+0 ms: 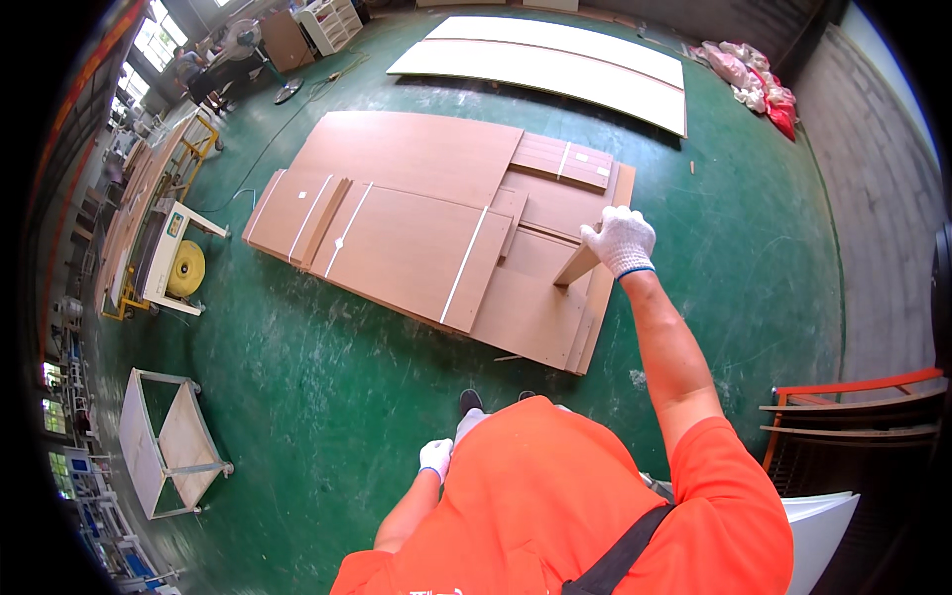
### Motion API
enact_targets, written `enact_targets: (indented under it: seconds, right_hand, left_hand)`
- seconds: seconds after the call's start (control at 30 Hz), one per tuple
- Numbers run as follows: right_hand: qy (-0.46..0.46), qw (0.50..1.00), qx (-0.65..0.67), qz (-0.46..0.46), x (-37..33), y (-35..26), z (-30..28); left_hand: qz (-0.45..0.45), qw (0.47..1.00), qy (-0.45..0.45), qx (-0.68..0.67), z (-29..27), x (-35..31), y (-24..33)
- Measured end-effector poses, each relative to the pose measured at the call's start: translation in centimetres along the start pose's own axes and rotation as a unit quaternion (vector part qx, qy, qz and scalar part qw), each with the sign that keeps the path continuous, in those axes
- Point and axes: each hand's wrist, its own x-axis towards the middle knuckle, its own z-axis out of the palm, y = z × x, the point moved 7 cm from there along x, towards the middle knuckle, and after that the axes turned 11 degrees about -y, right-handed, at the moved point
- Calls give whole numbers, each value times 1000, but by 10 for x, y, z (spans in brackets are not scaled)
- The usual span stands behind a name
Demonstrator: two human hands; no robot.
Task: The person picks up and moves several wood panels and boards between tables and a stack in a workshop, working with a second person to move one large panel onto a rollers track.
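Nothing was legible at this size. White machine frame point(159, 262), left side: green sign point(177, 224) on its upper end face, lettering too small to make out. Orange shirt point(526, 486): white print point(436, 592) at the bottom edge of view, cut off, unreadable. Left strapped stack of brown boards point(282, 220): one small white label point(302, 195) on top. Middle strapped stack point(407, 250): small white patch point(339, 242) on its left strap, label or buckle, couldn't tell. Far strapped bundle point(540, 155): small white labels point(582, 157) near its right end, content unresolved.
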Motion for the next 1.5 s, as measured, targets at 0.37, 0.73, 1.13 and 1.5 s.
enact_targets:
  seconds: [0.37, 0.73, 1.13, 1.5]
  right_hand:
    - [8, 1000, 0, -1, 1, 2, 1]
    - [18, 1000, 5, -7, 0, 2, -3]
    - [12, 1000, 5, -1, -1, 4, -1]
    - [26, 1000, 1, -6, -4, 6, -1]
  left_hand:
    - [-4, 1000, -4, 18, 5, -4, 16]
    - [8, 1000, 1, -9, 5, 4, 9]
    - [5, 1000, 3, 16, 3, 13, -1]
    - [10, 1000, -2, 18, 7, 1, 12]
